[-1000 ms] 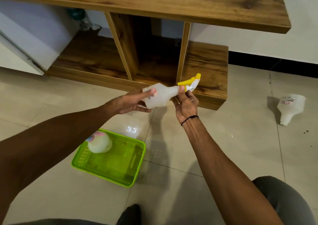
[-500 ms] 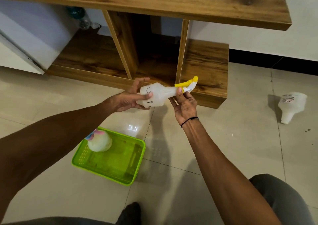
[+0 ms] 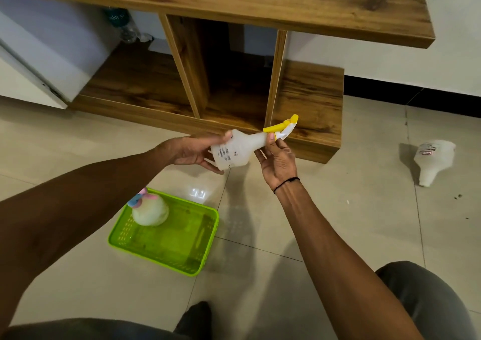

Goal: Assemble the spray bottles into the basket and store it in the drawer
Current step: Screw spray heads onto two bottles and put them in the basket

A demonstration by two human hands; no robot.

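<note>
The white spray bottle (image 3: 235,148) lies sideways in the air above the floor, in front of the low wooden shelf unit (image 3: 307,100), its yellow trigger head (image 3: 282,126) pointing toward the unit. The left hand (image 3: 192,151) cups the bottle's wide base with fingers curled around it; the right hand (image 3: 278,157) pinches the narrow neck just under the trigger head, thumb on top.

The bottle looks like thin, translucent plastic and seems empty, so it should be light, a little squashy at the body and smooth enough to slip. The neck below the trigger is the firmest place to hold; the body would give under a hard squeeze.

Below and toward the person, the green basket (image 3: 205,248) sits on the tiled floor (image 3: 338,222), with one round bottle with a pink and blue top (image 3: 151,211) standing in its far left corner. The rest of the basket floor is bare, leaving room to set this bottle beside it. A third bottle without a head (image 3: 434,159) lies on its side on the floor well off to the right, apart from everything. The floor between basket and shelf unit is open, and the middle compartment of the unit stands empty.
</note>
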